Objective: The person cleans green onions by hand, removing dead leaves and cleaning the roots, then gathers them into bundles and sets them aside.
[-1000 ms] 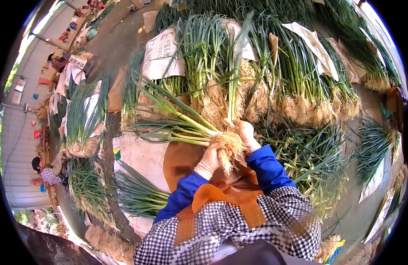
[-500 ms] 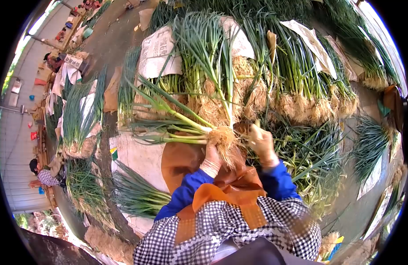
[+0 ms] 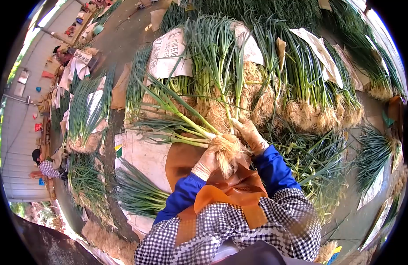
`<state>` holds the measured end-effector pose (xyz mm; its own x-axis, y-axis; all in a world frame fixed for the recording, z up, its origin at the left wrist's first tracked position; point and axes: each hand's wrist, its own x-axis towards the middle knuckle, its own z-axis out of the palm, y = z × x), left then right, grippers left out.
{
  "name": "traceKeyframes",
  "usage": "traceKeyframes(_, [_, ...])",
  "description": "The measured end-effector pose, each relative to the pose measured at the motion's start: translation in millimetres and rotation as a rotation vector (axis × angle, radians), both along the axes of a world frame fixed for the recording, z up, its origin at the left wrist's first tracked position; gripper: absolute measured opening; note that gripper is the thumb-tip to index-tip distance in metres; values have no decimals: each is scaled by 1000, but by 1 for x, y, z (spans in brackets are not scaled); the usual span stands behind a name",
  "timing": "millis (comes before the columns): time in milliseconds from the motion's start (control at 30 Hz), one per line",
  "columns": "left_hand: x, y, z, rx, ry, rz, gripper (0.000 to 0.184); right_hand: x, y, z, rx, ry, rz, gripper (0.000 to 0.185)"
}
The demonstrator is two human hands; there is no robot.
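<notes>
While loose onions [image 3: 142, 190] lie on a sack [image 3: 144, 152] left of the apron [image 3: 226, 194], left hand [image 3: 206, 162] is over the apron, fingers wrapped round a bunch [image 3: 218, 140] near its roots. Bunch over apron too, leaves sticking out past apron's left edge. Right hand [image 3: 250, 133] above apron's right side, fingers at an upright stalk [image 3: 228, 115]; can't tell if gripped. Leaf heap [image 3: 310, 154] right of apron.
</notes>
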<state>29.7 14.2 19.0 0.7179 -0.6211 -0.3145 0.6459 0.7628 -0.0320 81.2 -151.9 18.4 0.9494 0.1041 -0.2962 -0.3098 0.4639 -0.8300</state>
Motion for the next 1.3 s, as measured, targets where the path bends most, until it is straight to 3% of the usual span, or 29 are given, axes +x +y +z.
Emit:
traceKeyframes(67, [4,-2,10,356,-161,-83,34,-2,7,-29,-467,-152,-70,24])
traceKeyframes(167, [7,-16,-15,425,-189,-10,31,-8,14,-25,-1043,-196,-98,29])
traceKeyframes(200, [7,-20,-18,417,-151,52,29,-10,9,11,-1343,-181,46,31])
traceKeyframes(267, [5,-22,-22,398,-155,13,27,-8,5,-46,-811,-116,-79,28])
traceKeyframes(300, [7,-23,-21,330,-89,31,28,-4,1,-41,-123,55,-208,25])
traceKeyframes(333, [9,-24,-19,259,-24,49,29,-7,-8,-32,-47,128,-204,23])
traceKeyframes(400, [8,-24,-11,181,-228,38,33,-9,-11,-33,-204,140,-204,25])
traceKeyframes(467, [3,-21,7,204,-68,52,32,3,-11,-46,-234,28,-287,26])
traceKeyframes(500, [7,-8,-31,14,-184,1,32,9,-22,-26,-264,118,-353,24])
traceKeyframes(533, [6,-24,23,166,-170,97,37,14,-39,-10,-295,214,-412,23])
traceKeyframes(567, [3,-17,19,121,-121,92,39,19,-65,-23,-153,132,-510,22])
traceKeyframes(600, [5,-7,14,78,-82,89,41,23,-74,-27,-55,64,-473,20])
traceKeyframes(633, [6,-7,24,157,-293,111,45,26,-65,1,-316,99,-257,18])
traceKeyframes(667, [8,-6,17,338,-298,99,51,21,-56,29,-579,149,-21,17])
traceKeyframes(733, [11,-5,-31,272,-193,107,55,33,-37,-67,-1212,-727,-66,20])
traceKeyframes(800, [12,-14,-10,273,-188,130,53,17,-8,8,-1369,-510,226,32])
traceKeyframes(867, [6,-3,-15,215,-215,77,49,36,-27,8,-1398,-221,10,54])
traceKeyframes(900, [7,-4,-6,30,-157,50,49,44,-35,-2,-1458,-157,164,57])
traceKeyframes(933, [7,-1,-6,149,-201,65,45,48,-37,-16,-1512,-88,321,59])
traceKeyframes(967, [7,3,-6,130,-160,38,43,44,-33,-31,-1436,-172,323,57])
traceKeyframes(1000, [9,5,1,111,-121,7,40,48,-32,-80,-1280,-261,361,49])
traceKeyframes(1033, [13,6,18,150,-179,20,39,46,-33,-95,-1070,-157,398,43])
traceKeyframes(1100, [16,12,55,137,-188,82,34,20,-42,-62,-1198,-273,769,37])
traceKeyframes(1133, [18,20,73,90,-258,122,32,-3,-49,-17,-1520,-506,1109,37])
traceKeyframes(1200, [22,37,112,160,-411,279,32,-41,-66,-45,-1362,-718,1599,32])
traceKeyframes(1233, [35,49,114,11,-511,287,30,-35,-76,-45,-1471,-643,1543,29])
traceKeyframes(1300, [47,63,134,8,-655,393,27,15,-87,-22,-1710,-873,1307,29])
